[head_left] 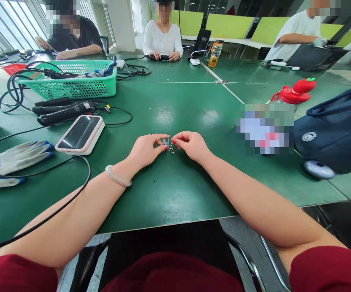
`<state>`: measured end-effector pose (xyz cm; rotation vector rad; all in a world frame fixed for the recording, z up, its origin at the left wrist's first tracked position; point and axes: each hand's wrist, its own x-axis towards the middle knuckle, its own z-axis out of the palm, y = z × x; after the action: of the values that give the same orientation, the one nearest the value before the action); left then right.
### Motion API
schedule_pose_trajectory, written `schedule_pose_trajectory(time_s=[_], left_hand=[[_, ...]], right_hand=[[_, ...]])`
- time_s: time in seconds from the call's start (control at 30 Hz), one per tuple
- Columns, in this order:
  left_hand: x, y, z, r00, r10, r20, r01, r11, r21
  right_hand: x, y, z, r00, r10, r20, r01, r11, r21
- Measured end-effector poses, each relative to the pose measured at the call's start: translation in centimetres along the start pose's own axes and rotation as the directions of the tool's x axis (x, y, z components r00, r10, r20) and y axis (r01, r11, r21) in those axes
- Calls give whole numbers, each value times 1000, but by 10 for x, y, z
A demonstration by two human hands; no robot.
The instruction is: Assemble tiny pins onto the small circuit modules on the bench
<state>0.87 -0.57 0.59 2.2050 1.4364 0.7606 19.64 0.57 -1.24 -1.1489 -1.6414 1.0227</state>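
My left hand [147, 149] and my right hand [191, 145] meet over the green table [169, 186], fingertips almost touching. Between them sits a tiny blue-and-silver part [166, 142], pinched by the left thumb and forefinger. A small metal piece [171, 150] hangs just below it, at the right hand's pinched fingertips. Both hands have their fingers curled closed. A pale bangle [118, 177] circles my left wrist.
A phone in a pink-white case [80, 134] lies left of my hands, with white work gloves [13, 162] and black cables [41, 170] further left. A green basket [68, 79] stands at the back left. A navy bag [336, 129] and red bottle [297, 91] are right. Three people sit across.
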Motion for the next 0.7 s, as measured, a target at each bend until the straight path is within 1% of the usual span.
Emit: schedule_pose_trajectory(time_s=[0.1,0.17,0.23,0.33,0.43,0.5,0.6,0.7], left_hand=[[0,0,0,1000,19,9,-19,1000,-4],[0,0,1,999,46,8,-46,999,-8],[0,-1,1,998,65,5,-65,998,-15],[0,0,0,997,73,-5,-74,997,-35],[0,1,0,998,70,-6,-70,996,-52],[-1,2,0,997,72,-3,-72,996,-52],[-1,3,0,996,92,-12,-92,995,-32],[-1,3,-1,994,107,-17,-108,994,-6]], right_hand=[[-1,-1,2,994,102,28,-105,983,148],[-2,-3,3,987,155,46,-162,963,215],[-3,-4,3,984,175,41,-180,952,249],[-3,-4,4,984,177,30,-178,950,257],[-3,-3,4,987,156,31,-159,959,234],[-3,-2,5,992,120,27,-123,974,191],[-5,-4,6,1000,31,0,-31,998,49],[-7,-8,5,997,-73,-36,68,992,-105]])
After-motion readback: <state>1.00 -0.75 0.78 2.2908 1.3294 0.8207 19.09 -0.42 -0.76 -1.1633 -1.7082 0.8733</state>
